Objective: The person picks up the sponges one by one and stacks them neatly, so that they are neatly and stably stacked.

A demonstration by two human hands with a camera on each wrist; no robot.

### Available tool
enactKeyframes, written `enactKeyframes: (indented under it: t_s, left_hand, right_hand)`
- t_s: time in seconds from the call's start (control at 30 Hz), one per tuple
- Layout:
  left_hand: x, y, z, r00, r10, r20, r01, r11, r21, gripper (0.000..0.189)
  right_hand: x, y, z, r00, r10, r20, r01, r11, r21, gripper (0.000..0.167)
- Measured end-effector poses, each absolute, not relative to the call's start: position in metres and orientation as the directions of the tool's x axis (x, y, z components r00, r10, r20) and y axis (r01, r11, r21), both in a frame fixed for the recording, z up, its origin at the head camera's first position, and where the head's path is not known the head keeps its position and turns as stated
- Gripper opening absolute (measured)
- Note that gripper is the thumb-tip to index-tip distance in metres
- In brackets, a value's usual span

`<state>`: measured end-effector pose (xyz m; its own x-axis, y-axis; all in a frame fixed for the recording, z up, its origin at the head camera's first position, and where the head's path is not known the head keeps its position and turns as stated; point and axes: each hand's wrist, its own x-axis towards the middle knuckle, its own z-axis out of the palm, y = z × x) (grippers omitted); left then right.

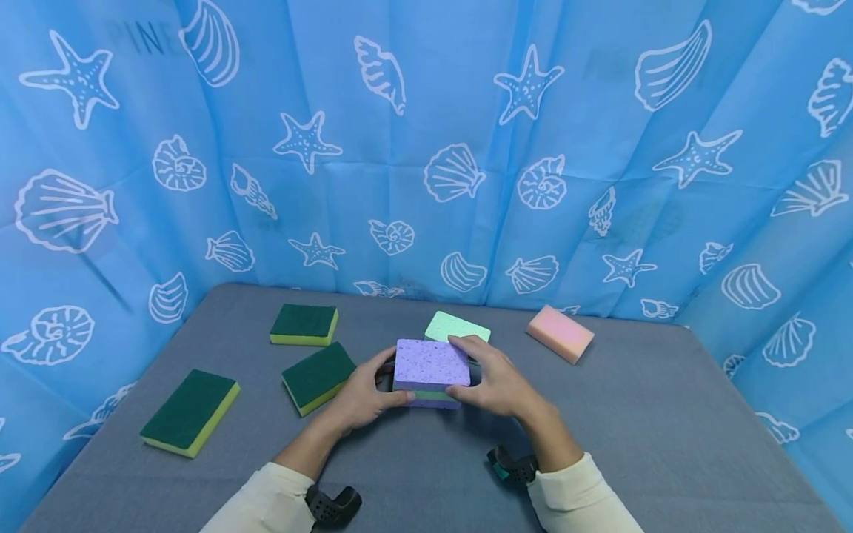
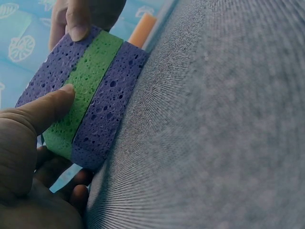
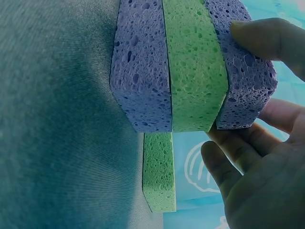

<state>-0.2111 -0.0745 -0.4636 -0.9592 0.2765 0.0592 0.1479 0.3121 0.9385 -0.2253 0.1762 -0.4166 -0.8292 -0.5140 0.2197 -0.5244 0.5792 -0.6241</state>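
Three sponges are stacked flat on the table in the head view: a purple sponge [image 1: 432, 361] on top, a green sponge [image 3: 195, 71] in the middle and another purple sponge [image 2: 112, 102] at the bottom. My left hand [image 1: 363, 400] holds the stack's left side, its thumb pressed on the green layer's front face. From the right, my right hand [image 1: 500, 377] grips the top purple sponge, thumb at the front and fingers behind. The layers' long edges run roughly in line. My hands partly hide the stack's sides.
Behind the stack lies a light green sponge [image 1: 460, 326]. A pink-orange sponge [image 1: 561, 333] is at the back right. On the left lie three green-and-yellow scouring sponges, one [image 1: 320, 376] right beside my left hand. A blue shell-print curtain [image 1: 413, 148] hangs behind the grey table [image 1: 666, 429].
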Motion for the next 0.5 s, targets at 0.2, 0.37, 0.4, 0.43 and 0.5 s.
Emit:
enactKeyframes:
  t_s: [0.2,0.37,0.4,0.43,0.5]
  left_hand:
    - [-0.2114,-0.0747,-0.4638,-0.959,0.278,0.06,0.148,0.31,0.939,0.082]
    - [-0.2113,-0.0747,-0.4635,-0.959,0.278,0.063,0.151,0.309,0.939,0.083]
    - [-0.2112,-0.0746,-0.4633,-0.959,0.277,0.061,0.15,0.309,0.939,0.083]
    - [-0.2111,-0.0745,-0.4632,-0.959,0.278,0.061,0.149,0.31,0.939,0.083]
    - [-0.211,-0.0745,-0.4634,-0.959,0.277,0.056,0.145,0.313,0.938,0.084]
  right_hand:
    - [-0.2253,0.177,-0.4168,-0.832,-0.515,0.208,-0.516,0.579,-0.631,0.077]
    - [-0.226,0.1769,-0.4179,-0.832,-0.518,0.199,-0.511,0.576,-0.638,0.078]
    - [-0.2261,0.177,-0.4184,-0.832,-0.518,0.199,-0.51,0.575,-0.639,0.078]
    - [-0.226,0.1772,-0.4188,-0.832,-0.517,0.198,-0.51,0.575,-0.64,0.078]
    - [-0.2257,0.1775,-0.4198,-0.83,-0.519,0.201,-0.513,0.572,-0.641,0.079]
